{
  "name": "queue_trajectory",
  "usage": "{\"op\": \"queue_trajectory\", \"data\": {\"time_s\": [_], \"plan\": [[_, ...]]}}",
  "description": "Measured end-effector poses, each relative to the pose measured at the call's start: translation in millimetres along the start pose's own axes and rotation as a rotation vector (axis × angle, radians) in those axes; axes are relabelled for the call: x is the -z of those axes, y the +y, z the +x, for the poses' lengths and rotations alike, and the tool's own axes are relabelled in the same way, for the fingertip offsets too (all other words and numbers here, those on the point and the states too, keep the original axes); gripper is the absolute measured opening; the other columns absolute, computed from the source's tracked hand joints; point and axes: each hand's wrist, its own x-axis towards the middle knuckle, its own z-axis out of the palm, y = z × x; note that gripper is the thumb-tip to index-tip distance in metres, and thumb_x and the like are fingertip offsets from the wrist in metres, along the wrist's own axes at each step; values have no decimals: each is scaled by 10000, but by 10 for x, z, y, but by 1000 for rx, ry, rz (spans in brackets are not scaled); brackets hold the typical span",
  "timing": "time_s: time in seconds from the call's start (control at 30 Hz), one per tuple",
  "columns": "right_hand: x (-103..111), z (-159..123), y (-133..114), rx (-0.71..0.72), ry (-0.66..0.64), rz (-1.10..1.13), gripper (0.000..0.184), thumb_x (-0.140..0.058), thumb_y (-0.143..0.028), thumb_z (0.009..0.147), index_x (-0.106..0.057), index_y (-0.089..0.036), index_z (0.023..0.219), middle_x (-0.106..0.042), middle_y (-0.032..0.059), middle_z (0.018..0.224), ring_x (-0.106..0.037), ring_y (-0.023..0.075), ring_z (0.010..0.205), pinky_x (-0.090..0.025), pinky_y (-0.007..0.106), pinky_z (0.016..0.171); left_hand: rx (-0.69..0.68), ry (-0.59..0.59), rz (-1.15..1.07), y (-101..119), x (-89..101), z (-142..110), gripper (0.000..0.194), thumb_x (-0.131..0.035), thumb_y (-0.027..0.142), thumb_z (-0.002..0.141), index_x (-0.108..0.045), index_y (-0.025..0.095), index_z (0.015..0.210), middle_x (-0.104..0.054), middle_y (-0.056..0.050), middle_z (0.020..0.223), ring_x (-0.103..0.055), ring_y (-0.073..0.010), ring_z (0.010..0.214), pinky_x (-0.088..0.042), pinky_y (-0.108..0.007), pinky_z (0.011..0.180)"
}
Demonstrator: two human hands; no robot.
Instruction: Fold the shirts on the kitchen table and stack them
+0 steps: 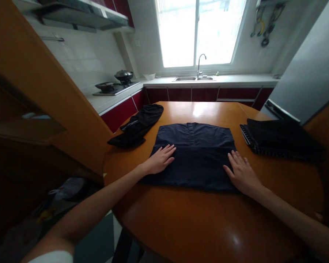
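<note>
A dark navy garment (196, 166), probably a shirt given the placket strip down its upper middle, lies folded on the wooden table (186, 215). Its lower part is doubled over, leaving a crosswise fold edge below the placket. My left hand (159, 160) rests flat on the garment's left side, fingers stretched out and pointing right. At the right edge, my right hand (242, 173) lies with its fingers apart, the fingertips on the cloth. Neither hand grips anything.
A crumpled black garment (142, 124) lies at the table's left back edge. Folded dark cloths (279, 138) are stacked on the right. Beyond the table are a stove with pans (123, 75), a sink (185, 79) and a counter; a fridge (304, 62) stands at right.
</note>
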Motion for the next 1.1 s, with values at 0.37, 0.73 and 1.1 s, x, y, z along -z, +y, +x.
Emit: {"op": "queue_trajectory", "data": {"time_s": [0.37, 0.73, 1.1], "plan": [[-33, -181, -758, 328, -52, 90, 682, -377, -488, 999, -288, -159, 1590, -266, 124, 1639, -224, 275, 1523, -247, 514, 1218, -190, 75, 89, 947, -488, -137, 653, -313, 450, 1061, -97, 192, 1621, -192, -96, 1665, -142, -235, 1546, -151, -457, 1237], [60, -674, -4, 26, 38, 24, 791, -357, -635, 949, -322, -163, 1582, -327, 138, 1611, -318, 325, 1483, -269, 554, 1210, 174, 159, 256, 181, -374, -985, 595, -302, 448, 1061, -211, 243, 1612, -284, -66, 1638, -262, -251, 1515, -235, -486, 1226], [217, -509, 432, -106, 28, 193, 713, -345, -569, 963, -486, -92, 1474, -459, 177, 1536, -389, 327, 1448, -339, 520, 1190, 384, 264, -20, -452, -95, -1144, 663, -307, 542, 1021, -396, 129, 1532, -419, -136, 1568, -400, -263, 1450, -324, -444, 1196]]}}
